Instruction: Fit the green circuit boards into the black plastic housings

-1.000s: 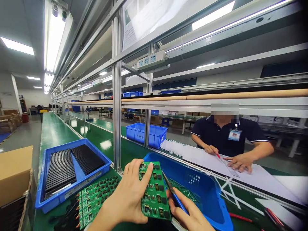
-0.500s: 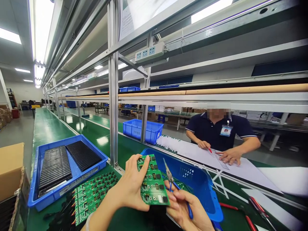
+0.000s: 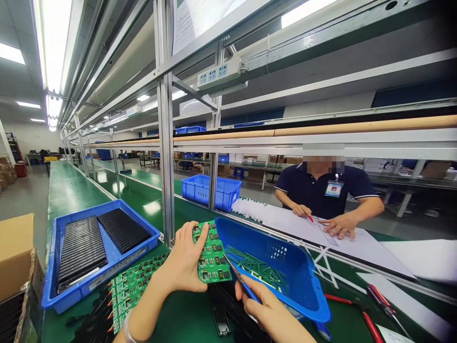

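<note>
My left hand (image 3: 187, 259) grips a green circuit board panel (image 3: 213, 259) by its left side, thumb along its face. Several rows of small black displays and buttons show on the panel. In my right hand (image 3: 262, 305) are blue-handled needle-nose pliers (image 3: 238, 276), their tips against or close to the panel's right edge; I cannot tell whether they touch. Just behind lies a blue basket (image 3: 303, 286) holding thin green strips (image 3: 259, 267). More circuit board panels (image 3: 134, 288) lie under my left forearm. A black casing (image 3: 221, 319) rests on the green bench below my hands.
A blue tray (image 3: 137, 254) with rows of black parts stands left. Red-handled pliers (image 3: 369, 324) and a screwdriver (image 3: 387, 305) lie right. Across the bench a person (image 3: 321, 190) holds a red pen and ruler on white sheets. A metal post (image 3: 166, 157) rises behind the hands.
The panel has moved left and slightly up in my left hand. The pliers have swung from pointing upward to resting by its right edge. More of the basket and the black casing now show.
</note>
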`<action>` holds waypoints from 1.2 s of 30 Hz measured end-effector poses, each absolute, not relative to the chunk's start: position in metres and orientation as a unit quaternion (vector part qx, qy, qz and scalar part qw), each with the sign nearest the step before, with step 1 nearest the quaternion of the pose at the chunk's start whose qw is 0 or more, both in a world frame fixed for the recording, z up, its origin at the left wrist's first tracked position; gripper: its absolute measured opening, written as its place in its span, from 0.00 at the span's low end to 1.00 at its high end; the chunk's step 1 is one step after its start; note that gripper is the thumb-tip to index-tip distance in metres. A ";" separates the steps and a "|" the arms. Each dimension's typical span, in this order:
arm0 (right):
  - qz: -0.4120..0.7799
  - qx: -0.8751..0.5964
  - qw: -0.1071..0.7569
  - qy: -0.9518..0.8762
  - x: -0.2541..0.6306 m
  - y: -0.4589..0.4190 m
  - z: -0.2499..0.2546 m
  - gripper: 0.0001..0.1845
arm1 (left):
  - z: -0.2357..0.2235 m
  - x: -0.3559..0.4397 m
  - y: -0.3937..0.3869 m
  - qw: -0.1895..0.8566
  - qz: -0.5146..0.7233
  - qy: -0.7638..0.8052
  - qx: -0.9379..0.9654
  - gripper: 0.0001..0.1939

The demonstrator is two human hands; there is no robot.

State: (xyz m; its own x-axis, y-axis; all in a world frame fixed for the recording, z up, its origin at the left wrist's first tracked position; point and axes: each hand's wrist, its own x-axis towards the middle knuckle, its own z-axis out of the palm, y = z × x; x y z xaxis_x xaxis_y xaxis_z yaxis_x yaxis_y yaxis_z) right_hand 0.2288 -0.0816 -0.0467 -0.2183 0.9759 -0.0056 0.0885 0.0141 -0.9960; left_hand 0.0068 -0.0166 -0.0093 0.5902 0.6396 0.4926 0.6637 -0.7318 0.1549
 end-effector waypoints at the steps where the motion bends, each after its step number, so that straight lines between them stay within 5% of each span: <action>1: 0.597 -0.427 0.420 -0.534 0.230 -0.082 -0.048 0.09 | -0.010 0.008 -0.017 0.007 -0.271 -0.360 -0.893 0.66; 5: 0.754 -0.277 0.458 -0.379 0.237 -0.078 -0.051 0.10 | -0.011 0.011 -0.017 -0.042 -0.308 -0.347 -0.885 0.69; 10: 0.673 -0.292 0.581 -0.352 0.237 -0.069 -0.043 0.19 | -0.005 0.007 -0.019 0.040 -0.302 -0.359 -0.882 0.65; 17: 0.386 -0.487 0.643 -0.448 0.256 -0.066 -0.043 0.19 | 0.012 -0.009 -0.026 0.120 -0.293 -0.376 -0.871 0.57; 22: 0.163 -0.618 0.566 -0.521 0.292 -0.078 -0.062 0.14 | 0.019 -0.014 -0.036 0.105 -0.286 -0.361 -0.881 0.57; 28: 0.037 -0.707 0.502 -0.497 0.303 -0.094 -0.099 0.21 | 0.019 -0.007 -0.047 0.067 -0.254 -0.309 -0.914 0.61; 33: 0.039 -0.696 0.521 -0.492 0.281 -0.130 -0.092 0.31 | -0.001 0.010 -0.066 -0.002 -0.192 -0.277 -0.942 0.69; 36: 0.204 -0.626 0.529 -0.535 0.244 -0.163 -0.089 0.25 | -0.020 0.022 -0.085 -0.034 -0.183 -0.332 -0.925 0.70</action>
